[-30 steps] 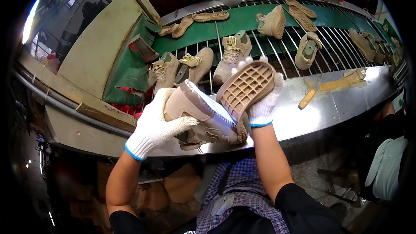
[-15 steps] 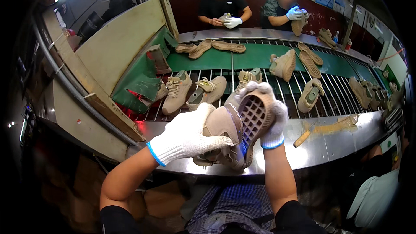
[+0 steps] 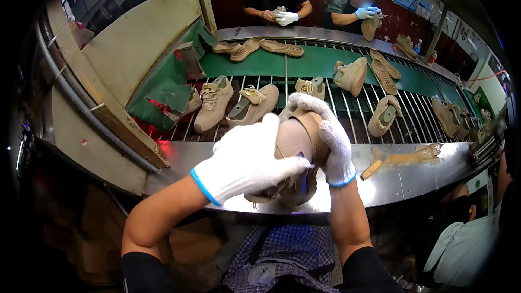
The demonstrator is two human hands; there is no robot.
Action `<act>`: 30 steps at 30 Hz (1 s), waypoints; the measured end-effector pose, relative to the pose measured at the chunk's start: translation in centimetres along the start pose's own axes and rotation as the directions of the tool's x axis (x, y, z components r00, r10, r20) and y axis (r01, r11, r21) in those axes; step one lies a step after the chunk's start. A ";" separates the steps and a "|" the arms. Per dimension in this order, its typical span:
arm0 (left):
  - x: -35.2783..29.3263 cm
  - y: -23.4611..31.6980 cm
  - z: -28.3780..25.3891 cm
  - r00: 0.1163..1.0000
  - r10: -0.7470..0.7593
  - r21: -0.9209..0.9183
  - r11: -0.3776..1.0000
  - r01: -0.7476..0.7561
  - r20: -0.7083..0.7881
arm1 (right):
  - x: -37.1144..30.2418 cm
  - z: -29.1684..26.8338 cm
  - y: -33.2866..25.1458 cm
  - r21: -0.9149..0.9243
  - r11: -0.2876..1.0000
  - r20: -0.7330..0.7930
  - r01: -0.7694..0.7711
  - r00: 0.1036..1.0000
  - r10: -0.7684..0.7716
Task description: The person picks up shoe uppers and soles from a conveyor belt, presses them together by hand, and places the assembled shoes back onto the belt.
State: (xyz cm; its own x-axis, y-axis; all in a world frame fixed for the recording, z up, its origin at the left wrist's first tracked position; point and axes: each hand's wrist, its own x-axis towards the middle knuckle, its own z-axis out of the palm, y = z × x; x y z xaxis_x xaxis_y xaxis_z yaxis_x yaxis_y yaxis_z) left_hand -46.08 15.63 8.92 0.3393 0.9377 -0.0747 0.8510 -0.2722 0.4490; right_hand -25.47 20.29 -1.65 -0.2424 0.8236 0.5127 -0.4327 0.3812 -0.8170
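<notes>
In white knit gloves with blue cuffs, both my hands hold a beige shoe above the metal front edge. My left hand [image 3: 247, 157] wraps round the shoe upper [image 3: 292, 140] from the left, thumb along its side. Curled over the far end and right side, my right hand [image 3: 335, 141] grips the tan rubber shoe sole [image 3: 311, 126] against the upper. Sole and upper touch at the far end; my gloves hide much of the seam. The near part of the shoe hangs below my left hand, partly in shadow.
Beyond the metal ledge [image 3: 391, 176] runs a roller conveyor with beige shoes [image 3: 213, 104] and loose soles [image 3: 282, 48] on a green belt [image 3: 233, 69]. A brush [image 3: 372, 169] lies on the ledge at right. Two people work across the conveyor; another person's sleeve shows at lower right.
The sole has swung from standing apart beside the upper to lying against it. My right hand has closed over the far end, and my left hand has shifted slightly right.
</notes>
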 end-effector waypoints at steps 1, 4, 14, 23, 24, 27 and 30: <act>-0.6 0.5 -0.1 1.000 -0.003 0.037 0.999 0.003 0.008 | -0.2 0.2 -0.5 -0.028 1.000 0.004 -0.010 1.000 0.010; -1.0 1.6 0.2 0.998 0.026 0.081 0.996 -0.030 0.057 | -0.9 -0.5 -1.7 -0.058 0.998 0.011 -0.034 0.999 0.035; 1.2 2.3 -0.7 0.969 0.182 0.119 0.972 -0.203 0.166 | 0.8 -2.3 -7.1 -0.545 0.837 0.260 0.049 0.959 0.113; 4.1 -2.3 -0.3 0.975 0.210 0.268 0.946 -0.182 -0.079 | -1.8 -2.6 2.1 -0.570 0.819 -0.125 -0.059 0.992 -0.016; 4.2 -2.3 -0.8 0.992 0.117 0.234 0.967 -0.103 -0.047 | -4.2 -3.1 4.6 -0.459 0.885 -0.125 -0.074 0.992 0.018; 5.5 -5.2 0.1 0.985 0.119 0.204 0.975 -0.092 -0.124 | -9.4 -2.1 9.3 -0.163 0.945 -0.177 -0.283 0.951 0.255; 5.8 -6.5 -0.1 0.993 0.041 0.134 0.991 -0.026 -0.113 | -10.7 -0.8 11.4 -0.227 0.957 -0.219 -0.183 0.967 0.133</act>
State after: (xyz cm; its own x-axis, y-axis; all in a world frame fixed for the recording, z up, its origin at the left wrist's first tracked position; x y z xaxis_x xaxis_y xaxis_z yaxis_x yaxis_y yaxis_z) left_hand -49.71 22.90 5.69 0.3265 0.9441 0.0443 0.8882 -0.3226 0.3271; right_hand -27.16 16.14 -16.66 -0.1017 0.9387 0.3295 -0.1723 0.3096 -0.9351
